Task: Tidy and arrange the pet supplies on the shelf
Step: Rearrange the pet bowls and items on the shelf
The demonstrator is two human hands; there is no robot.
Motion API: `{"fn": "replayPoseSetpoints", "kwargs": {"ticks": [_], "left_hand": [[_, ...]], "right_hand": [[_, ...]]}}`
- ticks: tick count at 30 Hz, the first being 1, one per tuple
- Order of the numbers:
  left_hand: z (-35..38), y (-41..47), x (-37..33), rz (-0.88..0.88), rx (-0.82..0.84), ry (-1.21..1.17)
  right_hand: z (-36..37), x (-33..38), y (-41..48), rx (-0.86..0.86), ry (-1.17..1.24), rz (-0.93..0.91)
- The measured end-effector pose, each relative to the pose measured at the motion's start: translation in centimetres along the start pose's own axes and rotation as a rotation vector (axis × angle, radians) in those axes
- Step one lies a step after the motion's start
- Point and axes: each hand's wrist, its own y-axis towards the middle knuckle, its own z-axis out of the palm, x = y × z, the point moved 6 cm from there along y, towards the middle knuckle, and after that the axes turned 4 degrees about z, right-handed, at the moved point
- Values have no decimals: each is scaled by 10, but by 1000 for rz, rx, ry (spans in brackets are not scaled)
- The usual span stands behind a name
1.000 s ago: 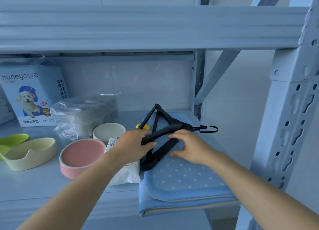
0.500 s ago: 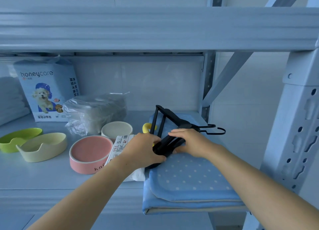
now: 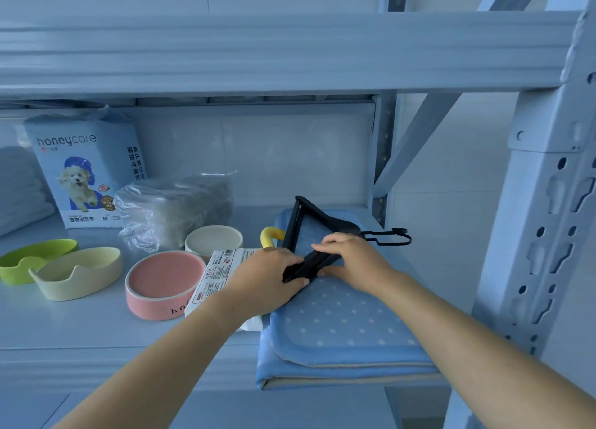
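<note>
A bunch of black hangers [image 3: 317, 222] lies on a folded blue dotted mat [image 3: 342, 328] at the right end of the shelf [image 3: 80, 332], hooks pointing right. My left hand [image 3: 267, 277] grips the near ends of the hangers from the left. My right hand [image 3: 351, 256] pinches the same ends from the right, fingers over the top and thumb below. A white labelled packet [image 3: 219, 274] lies under my left wrist. A yellow piece [image 3: 271, 235] pokes out behind the hangers.
A pink bowl [image 3: 164, 283], a cream bowl [image 3: 214, 240], a pale yellow dish [image 3: 77, 277] and a green dish [image 3: 32, 259] stand left of my hands. Behind them sit a clear plastic bag [image 3: 180, 206] and a honeycare pad pack [image 3: 87, 170]. A steel upright [image 3: 545, 235] stands close at right.
The splayed hangers have been drawn together into one tight bunch between my hands. My hands have closed in on each other, and the view has shifted slightly right.
</note>
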Motion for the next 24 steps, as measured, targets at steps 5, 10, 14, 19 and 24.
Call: {"fn": "replayPoseSetpoints", "kwargs": {"ticks": [5, 10, 14, 19, 24], "left_hand": [[-2, -3, -3, 13, -32, -48], [-18, -16, 5, -17, -202, -67], [-23, -33, 37, -151, -181, -183], [-20, -57, 71, -217, -113, -116], [-24, -56, 57, -38, -135, -222]], "right_hand": [[-2, 0, -2, -9, -16, 8], [-4, 3, -5, 22, -53, -12], [-6, 22, -3, 7, -62, -85], [-1, 50, 3, -24, 10, -67], [12, 61, 5, 19, -33, 52]]}}
